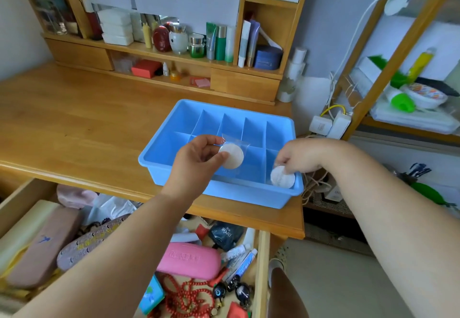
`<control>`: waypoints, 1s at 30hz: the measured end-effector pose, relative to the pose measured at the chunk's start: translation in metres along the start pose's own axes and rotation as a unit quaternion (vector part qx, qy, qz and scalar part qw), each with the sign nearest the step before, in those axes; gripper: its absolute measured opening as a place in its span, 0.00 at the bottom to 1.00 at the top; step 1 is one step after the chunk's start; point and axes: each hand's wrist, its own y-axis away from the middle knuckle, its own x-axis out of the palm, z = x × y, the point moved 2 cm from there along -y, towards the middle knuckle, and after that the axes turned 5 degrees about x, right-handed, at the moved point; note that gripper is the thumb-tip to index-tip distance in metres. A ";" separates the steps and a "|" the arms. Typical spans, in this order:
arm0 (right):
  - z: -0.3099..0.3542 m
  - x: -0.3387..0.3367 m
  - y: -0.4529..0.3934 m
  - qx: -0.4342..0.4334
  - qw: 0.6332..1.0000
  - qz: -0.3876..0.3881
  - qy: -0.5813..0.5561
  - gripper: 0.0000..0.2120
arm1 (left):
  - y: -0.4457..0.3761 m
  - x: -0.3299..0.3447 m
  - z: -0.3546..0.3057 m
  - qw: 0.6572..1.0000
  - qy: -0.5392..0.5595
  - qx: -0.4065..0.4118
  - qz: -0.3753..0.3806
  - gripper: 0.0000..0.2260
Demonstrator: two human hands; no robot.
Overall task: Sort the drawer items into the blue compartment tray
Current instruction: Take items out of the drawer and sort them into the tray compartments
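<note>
Two hands are out over our wooden desk (74, 123), and each one holds a round white pad in a clear wrapper. Down on the left, our open drawer (262, 268) is full of stuff: a long brown case (44, 245), a pink case (189, 260), red beads (184, 295) and small tubes (240, 258). Our left hand (196, 166) is up over the blue compartment tray (174, 168). Its thumb and fingers pinch the first white pad (232, 156) by its edge, and the pad hangs in the air above the middle boxes of the tray. The tray sits on the desk, close to the front edge, right above the drawer. Farther right, our right hand (302, 156) reaches down into the tray's near right corner box. Its fingertips pinch the top of the second white pad (282, 177), and the pad is inside that corner box. We cannot tell if it touches the bottom.
</note>
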 end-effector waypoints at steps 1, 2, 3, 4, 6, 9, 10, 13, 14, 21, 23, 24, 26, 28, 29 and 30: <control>0.001 0.000 -0.002 -0.002 1.000 0.004 0.013 0.13 | 0.000 0.000 0.001 1.000 -0.005 -0.002 0.001 0.09; 0.003 0.002 -0.005 -0.003 1.000 0.005 0.028 0.14 | 0.000 0.000 0.001 1.000 -0.009 -0.002 0.002 0.08; 0.006 0.006 -0.010 -0.002 0.999 0.007 0.045 0.15 | 0.000 0.001 0.001 1.000 -0.012 -0.002 0.004 0.08; 0.007 0.012 -0.015 0.003 0.998 0.009 0.060 0.14 | 0.000 0.001 0.001 1.000 -0.011 -0.003 0.005 0.08; 0.005 0.023 -0.024 0.011 0.999 -0.011 0.046 0.11 | 0.000 0.001 0.001 1.000 -0.012 -0.004 0.011 0.08; 0.000 0.030 -0.030 0.011 0.994 -0.106 -0.007 0.06 | -0.001 0.002 0.000 0.999 -0.027 0.001 0.024 0.08; 0.001 0.031 -0.031 0.017 0.991 -0.133 0.003 0.05 | -0.001 0.002 -0.001 0.999 -0.030 0.002 0.026 0.08; 0.003 0.030 -0.027 0.041 0.970 -0.219 0.091 0.04 | -0.002 0.003 -0.003 0.998 -0.044 0.004 0.035 0.06; 0.002 0.025 -0.020 0.039 0.963 -0.261 0.042 0.06 | -0.002 0.003 -0.004 0.998 -0.048 0.003 0.038 0.06; 0.038 0.011 0.014 -0.150 0.869 -0.199 -0.428 0.06 | 0.000 0.009 -0.009 0.994 -0.030 0.006 0.101 0.06; 0.027 0.004 0.016 -0.102 0.888 -0.258 -0.366 0.08 | 0.002 0.007 -0.008 0.994 -0.055 0.005 0.097 0.08; 0.014 -0.001 0.019 -0.061 0.892 -0.285 -0.345 0.08 | 0.002 0.006 -0.007 0.993 -0.066 0.005 0.094 0.10; -0.014 -0.007 0.025 0.023 0.912 -0.279 -0.301 0.08 | 0.001 0.002 -0.006 0.993 -0.082 0.006 0.085 0.12; -0.024 -0.002 0.026 0.056 0.945 -0.192 -0.258 0.09 | 0.001 0.002 -0.007 0.992 -0.092 0.008 0.084 0.12; -0.020 0.004 0.022 0.049 0.962 -0.146 -0.226 0.09 | 0.000 0.003 -0.007 0.992 -0.096 0.009 0.086 0.11; -0.013 0.011 0.018 0.039 0.974 -0.117 -0.190 0.09 | 0.000 0.003 -0.006 0.991 -0.100 0.009 0.090 0.11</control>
